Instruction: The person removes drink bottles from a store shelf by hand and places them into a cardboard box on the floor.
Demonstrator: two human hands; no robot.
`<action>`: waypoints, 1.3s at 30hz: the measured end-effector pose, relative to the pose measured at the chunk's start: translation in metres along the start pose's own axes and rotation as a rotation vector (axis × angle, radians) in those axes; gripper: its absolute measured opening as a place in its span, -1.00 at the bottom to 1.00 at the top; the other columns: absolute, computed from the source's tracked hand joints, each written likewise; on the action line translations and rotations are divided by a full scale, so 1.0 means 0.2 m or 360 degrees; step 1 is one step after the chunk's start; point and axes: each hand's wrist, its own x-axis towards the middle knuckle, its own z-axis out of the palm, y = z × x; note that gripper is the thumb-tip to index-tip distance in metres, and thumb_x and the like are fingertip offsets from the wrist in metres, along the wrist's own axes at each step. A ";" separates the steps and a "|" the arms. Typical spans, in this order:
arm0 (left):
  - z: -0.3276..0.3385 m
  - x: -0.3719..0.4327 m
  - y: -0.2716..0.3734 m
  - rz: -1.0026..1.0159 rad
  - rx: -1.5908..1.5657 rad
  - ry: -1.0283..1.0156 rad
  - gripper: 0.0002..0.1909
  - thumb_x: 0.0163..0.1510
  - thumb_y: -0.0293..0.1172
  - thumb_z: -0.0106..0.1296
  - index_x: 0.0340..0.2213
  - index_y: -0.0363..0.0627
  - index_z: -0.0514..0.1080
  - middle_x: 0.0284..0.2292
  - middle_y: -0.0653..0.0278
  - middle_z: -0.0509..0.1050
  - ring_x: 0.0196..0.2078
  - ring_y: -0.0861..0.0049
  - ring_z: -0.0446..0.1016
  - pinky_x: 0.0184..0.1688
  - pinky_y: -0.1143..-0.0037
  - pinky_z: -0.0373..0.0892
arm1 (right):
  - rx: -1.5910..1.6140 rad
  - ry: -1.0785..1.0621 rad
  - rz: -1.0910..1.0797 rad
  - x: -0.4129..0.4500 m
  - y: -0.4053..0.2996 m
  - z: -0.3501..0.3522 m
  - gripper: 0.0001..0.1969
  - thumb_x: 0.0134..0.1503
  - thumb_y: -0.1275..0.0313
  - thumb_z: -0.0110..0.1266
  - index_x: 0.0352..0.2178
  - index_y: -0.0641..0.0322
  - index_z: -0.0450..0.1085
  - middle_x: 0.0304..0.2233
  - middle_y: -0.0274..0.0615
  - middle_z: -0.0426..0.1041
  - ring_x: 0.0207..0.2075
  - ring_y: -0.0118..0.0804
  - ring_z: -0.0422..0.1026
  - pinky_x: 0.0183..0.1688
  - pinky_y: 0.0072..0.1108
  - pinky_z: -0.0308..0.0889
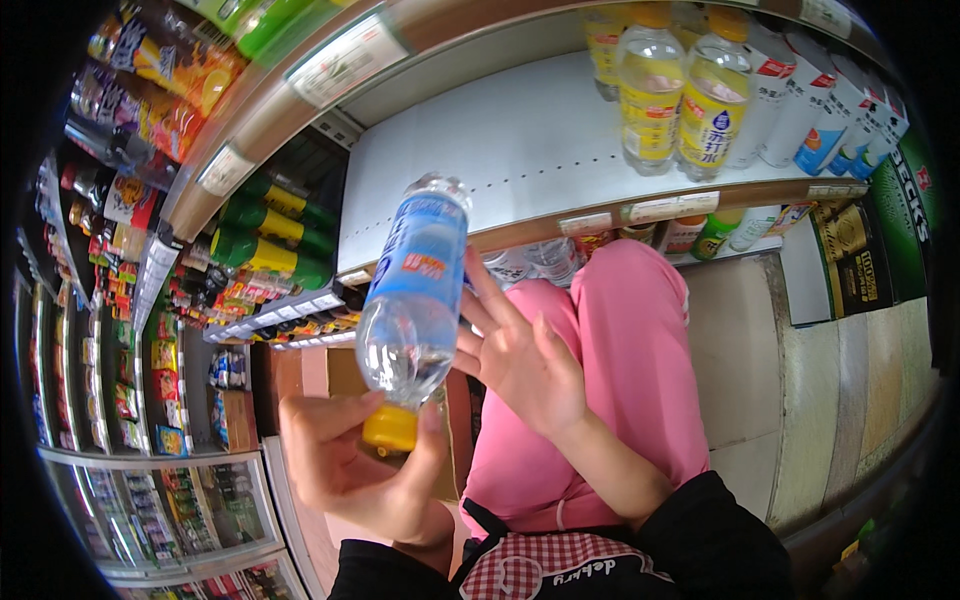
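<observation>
My left hand (367,457) pinches the yellow cap of a clear plastic bottle (412,292) between thumb and fingers. The bottle has a blue label and is tilted, its cap towards me and its base over the shelf edge. Just right of the bottle, my right hand (517,352) is spread, palm up, with nothing lying in it; its fingertips are close to the bottle, and whether they touch cannot be told. Two bottles with yellow labels and orange caps (649,105) stand upright on the grey shelf (480,150) ahead.
White cartons (772,97) stand at the shelf's right. Below are more bottles (682,232) and a green beer carton (900,217). Green bottles (262,240) fill a side shelf; an upper shelf edge (270,97) overhangs. An open cardboard box (337,375) lies left of my pink-trousered knees (630,315).
</observation>
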 end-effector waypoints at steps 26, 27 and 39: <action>-0.59 -0.44 -1.09 -0.1177 0.0206 -0.0060 -0.79 -0.21 -0.63 0.23 -0.51 -0.29 0.38 -0.60 0.34 0.40 -0.57 0.73 0.33 -0.52 0.66 0.28 | 0.0158 0.0294 0.1223 -0.13 0.74 -0.23 -0.28 0.23 -0.09 -0.33 0.28 0.10 -0.05 0.31 -0.26 -0.02 0.29 -0.25 0.03 0.27 -0.30 -0.07; -0.60 -0.49 -1.19 -0.1197 0.0266 -0.0131 -0.79 -0.23 -0.63 0.24 -0.51 -0.29 0.39 -0.61 0.34 0.40 -0.57 0.72 0.32 -0.52 0.65 0.28 | 0.0143 0.0254 0.1193 -0.12 0.72 -0.24 -0.29 0.24 -0.09 -0.33 0.28 0.10 -0.04 0.31 -0.24 0.00 0.29 -0.24 0.04 0.27 -0.29 -0.07; -0.48 -1.03 -2.01 -0.1564 0.0607 -0.0452 -0.76 -0.42 -0.53 0.25 -0.63 -0.28 0.39 -0.66 0.22 0.47 -0.67 0.56 0.46 -0.59 0.55 0.41 | -0.0100 0.0250 0.1118 -0.10 0.70 -0.31 -0.33 0.22 -0.03 -0.27 0.25 0.11 0.04 0.25 -0.14 0.12 0.23 -0.21 0.15 0.23 -0.36 0.01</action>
